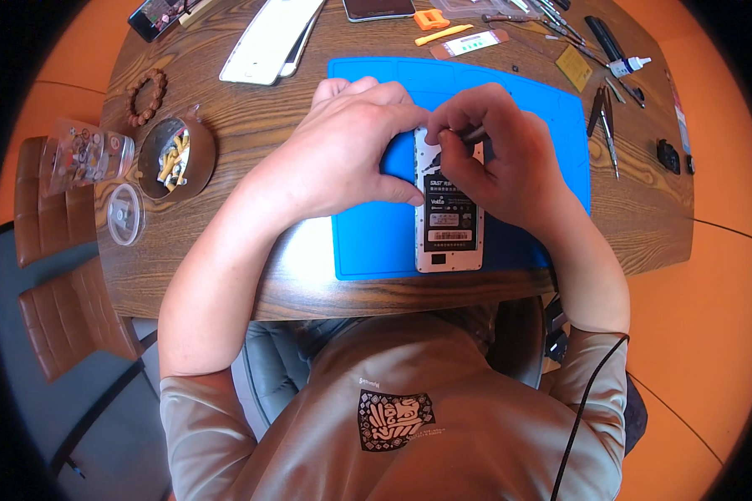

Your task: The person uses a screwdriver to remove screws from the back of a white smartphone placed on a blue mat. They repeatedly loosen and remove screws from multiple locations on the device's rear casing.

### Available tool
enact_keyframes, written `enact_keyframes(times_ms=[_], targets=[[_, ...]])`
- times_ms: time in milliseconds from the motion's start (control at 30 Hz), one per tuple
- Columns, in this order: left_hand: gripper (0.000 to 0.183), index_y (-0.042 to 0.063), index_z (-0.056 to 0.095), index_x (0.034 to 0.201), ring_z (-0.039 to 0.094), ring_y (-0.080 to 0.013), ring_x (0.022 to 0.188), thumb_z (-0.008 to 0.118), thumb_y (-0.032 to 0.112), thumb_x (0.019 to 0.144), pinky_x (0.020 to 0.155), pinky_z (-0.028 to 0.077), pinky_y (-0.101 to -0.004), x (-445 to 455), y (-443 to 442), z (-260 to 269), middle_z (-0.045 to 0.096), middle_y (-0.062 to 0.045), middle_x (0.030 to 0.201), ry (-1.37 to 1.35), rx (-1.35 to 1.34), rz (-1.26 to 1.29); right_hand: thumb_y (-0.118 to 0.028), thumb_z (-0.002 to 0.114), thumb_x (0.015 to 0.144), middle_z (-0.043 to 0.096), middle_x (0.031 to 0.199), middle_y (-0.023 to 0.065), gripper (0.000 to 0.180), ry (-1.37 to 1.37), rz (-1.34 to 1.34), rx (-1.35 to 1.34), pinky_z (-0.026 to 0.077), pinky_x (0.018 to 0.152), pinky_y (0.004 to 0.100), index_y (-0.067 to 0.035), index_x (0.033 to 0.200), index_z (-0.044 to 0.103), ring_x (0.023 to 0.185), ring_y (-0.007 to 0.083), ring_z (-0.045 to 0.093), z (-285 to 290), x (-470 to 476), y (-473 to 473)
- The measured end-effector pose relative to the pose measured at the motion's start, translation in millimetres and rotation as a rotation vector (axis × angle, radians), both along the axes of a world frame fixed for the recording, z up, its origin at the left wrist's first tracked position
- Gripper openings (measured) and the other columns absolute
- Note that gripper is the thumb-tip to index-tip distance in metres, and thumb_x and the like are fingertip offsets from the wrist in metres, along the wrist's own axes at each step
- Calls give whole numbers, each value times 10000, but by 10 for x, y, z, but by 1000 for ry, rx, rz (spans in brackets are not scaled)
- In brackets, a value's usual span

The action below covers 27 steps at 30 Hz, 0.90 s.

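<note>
A smartphone with its back cover off (pixel 449 259) lies on a blue silicone work mat (pixel 376 250), its dark battery label showing. My left hand (pixel 357 147) steadies the phone along its left edge, thumb at the side and fingers by the top corner. Over the phone's upper part, my right hand (pixel 501 150) has its fingers pinched together around a thin, dark-tipped tool (pixel 473 134), most of which is hidden by the fingers. The exact spot that the tool touches cannot be seen.
Beyond the mat lie white phone panels (pixel 263 44), a yellow pry tool (pixel 443 35) and an orange plastic piece (pixel 431 19). Tweezers (pixel 601 116), screwdrivers (pixel 558 25) and a small bottle (pixel 628 66) are at right. A bowl of cigarette butts (pixel 207 156) and a bead bracelet (pixel 146 97) stand left.
</note>
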<state>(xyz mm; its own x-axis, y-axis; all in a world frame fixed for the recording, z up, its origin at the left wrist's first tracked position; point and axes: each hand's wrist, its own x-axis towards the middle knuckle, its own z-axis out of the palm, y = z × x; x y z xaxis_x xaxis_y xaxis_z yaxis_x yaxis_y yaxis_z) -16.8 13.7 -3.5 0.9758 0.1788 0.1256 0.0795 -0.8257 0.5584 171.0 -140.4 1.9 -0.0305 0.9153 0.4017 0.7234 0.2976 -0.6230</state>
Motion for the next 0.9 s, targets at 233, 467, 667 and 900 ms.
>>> enact_keyframes(times_ms=[233, 467, 667, 900], targets=[[632, 91, 747, 1256, 601, -317, 1169, 1002, 272, 707, 1119, 378, -458, -5, -7, -8, 662, -74, 1147, -9, 3, -13, -26, 771, 998, 777, 960, 67, 280, -75, -59, -32, 628, 704, 353, -76, 1210, 595, 842, 252, 804, 53, -132, -72], [559, 106, 781, 1223, 592, -285, 1139, 991, 273, 732, 1097, 382, -443, -2, -22, 6, 655, -62, 1141, -8, 5, 0, 37, 773, 955, 796, 1053, 106, 328, -147, 33, 56, 599, 650, 380, -82, 1203, 595, 758, 265, 770, 120, -192, -48], [553, 112, 785, 1212, 588, -276, 1108, 987, 301, 732, 1092, 363, -439, 1, -4, 62, 644, -52, 1092, 47, -21, -24, 92, 738, 925, 791, 1091, 115, 313, -86, 32, 87, 586, 632, 357, -80, 1138, 588, 742, 294, 746, 64, -168, -80], [476, 148, 782, 1180, 598, -276, 1075, 943, 328, 770, 1089, 355, -478, 92, -283, -37, 644, -55, 1039, -88, 56, 171, 107, 706, 961, 780, 1059, 129, 254, -111, -1, 88, 595, 636, 345, -70, 1099, 586, 763, 298, 750, 72, -174, -116]])
